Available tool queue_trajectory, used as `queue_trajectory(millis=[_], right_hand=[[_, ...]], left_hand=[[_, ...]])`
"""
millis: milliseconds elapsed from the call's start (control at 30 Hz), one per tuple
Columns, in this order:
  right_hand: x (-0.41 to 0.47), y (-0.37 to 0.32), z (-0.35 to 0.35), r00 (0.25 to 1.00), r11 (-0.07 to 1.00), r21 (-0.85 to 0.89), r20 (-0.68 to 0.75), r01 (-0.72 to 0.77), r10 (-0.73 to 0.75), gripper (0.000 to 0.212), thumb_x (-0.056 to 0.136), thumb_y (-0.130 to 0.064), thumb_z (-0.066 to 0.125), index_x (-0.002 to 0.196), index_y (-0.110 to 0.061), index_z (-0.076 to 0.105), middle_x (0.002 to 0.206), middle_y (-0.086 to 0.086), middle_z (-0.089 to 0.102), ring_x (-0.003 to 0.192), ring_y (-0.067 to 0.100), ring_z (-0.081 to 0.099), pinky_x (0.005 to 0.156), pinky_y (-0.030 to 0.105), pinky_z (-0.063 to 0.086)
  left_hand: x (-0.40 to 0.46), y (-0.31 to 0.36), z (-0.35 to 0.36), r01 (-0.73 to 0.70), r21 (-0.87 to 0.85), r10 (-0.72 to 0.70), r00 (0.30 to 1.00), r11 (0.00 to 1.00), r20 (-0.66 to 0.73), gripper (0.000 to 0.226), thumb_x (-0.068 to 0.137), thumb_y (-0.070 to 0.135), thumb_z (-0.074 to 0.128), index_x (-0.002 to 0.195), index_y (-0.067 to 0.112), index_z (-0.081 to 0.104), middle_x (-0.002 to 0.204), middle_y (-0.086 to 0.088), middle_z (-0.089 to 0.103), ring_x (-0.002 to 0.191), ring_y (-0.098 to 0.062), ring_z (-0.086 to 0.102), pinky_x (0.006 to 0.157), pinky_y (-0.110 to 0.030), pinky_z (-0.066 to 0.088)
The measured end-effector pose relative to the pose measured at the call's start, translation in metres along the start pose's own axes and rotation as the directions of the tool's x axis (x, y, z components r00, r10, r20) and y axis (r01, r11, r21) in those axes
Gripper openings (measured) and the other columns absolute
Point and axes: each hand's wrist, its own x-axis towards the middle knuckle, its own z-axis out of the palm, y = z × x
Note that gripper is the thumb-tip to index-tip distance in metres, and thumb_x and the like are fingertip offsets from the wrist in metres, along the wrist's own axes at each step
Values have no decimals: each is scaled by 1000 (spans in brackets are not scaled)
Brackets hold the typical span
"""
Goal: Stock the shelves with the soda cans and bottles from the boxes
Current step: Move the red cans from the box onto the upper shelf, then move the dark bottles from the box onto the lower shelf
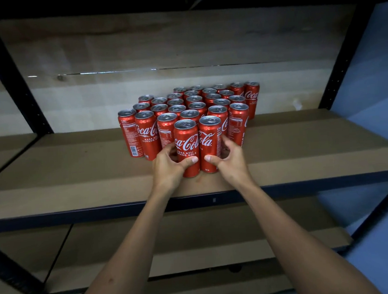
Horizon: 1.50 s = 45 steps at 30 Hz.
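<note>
**Two cans gripped at the front of the stack**

While I look down over both forearms, the dark-framed shelf point(75, 178) with its brown board fills my view, a lower shelf point(194, 234) beneath it. Mid-board stands a packed cluster of red cans point(192, 105), all upright. At its front, side by side and touching, my left hand point(169, 167) curls around the left front can point(186, 145), and my right hand point(229, 160) curls around the right front can point(210, 141), thumbs across the labels.
</note>
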Motion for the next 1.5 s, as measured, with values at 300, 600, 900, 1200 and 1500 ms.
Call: queue_trajectory(millis=[300, 600, 900, 1200, 1500], right_hand=[[-2, 9, 4, 997, 996, -70, -67, -48, 43, 76, 81, -21, 79, 146, -27, 41, 139, -3, 55, 124, 15, 55, 102, 42, 50], [-23, 22, 4, 986, 982, -171, -153, -85, 58, 48, 83, -2, 70, 127, -15, 59, 123, 4, 62, 91, 6, 63, 76, 15, 53], [-114, 54, 8, 987, 990, -124, -141, 64, -81, 24, 84, -3, 67, 102, -19, 68, 92, 0, 68, 74, 7, 61, 69, 22, 53], [-200, 195, 12, 937, 892, -301, -16, -336, 348, 21, 83, 3, 62, 99, -9, 70, 85, 1, 68, 70, 4, 60, 74, 22, 50], [-283, 337, 16, 727, 656, -490, 63, -575, 684, 22, 87, -8, 61, 106, -13, 68, 103, 4, 70, 91, 14, 65, 87, 31, 54]], left_hand=[[-5, -1, 7, 19, 42, -14, 993, 999, -120, 61, 64, 36, 89, 106, 22, 47, 95, 2, 60, 87, -15, 59, 80, -35, 54], [-26, -8, -2, 194, 43, -190, 979, 980, -79, 60, 69, 17, 88, 104, 15, 39, 87, -2, 57, 75, -17, 63, 76, -32, 54], [-114, -31, -19, -90, 106, 95, 994, 990, -48, 13, 85, 6, 65, 91, 13, 56, 70, -7, 59, 62, -18, 54, 60, -24, 46], [-217, -177, -6, 403, 333, -465, 876, 852, 129, 14, 84, 12, 56, 94, 19, 63, 71, 8, 64, 69, -14, 62, 71, -28, 49], [-319, -311, 20, 663, 551, -840, 524, 507, 143, 26, 87, 9, 60, 112, 9, 67, 110, -13, 68, 104, -31, 63, 88, -33, 51]])
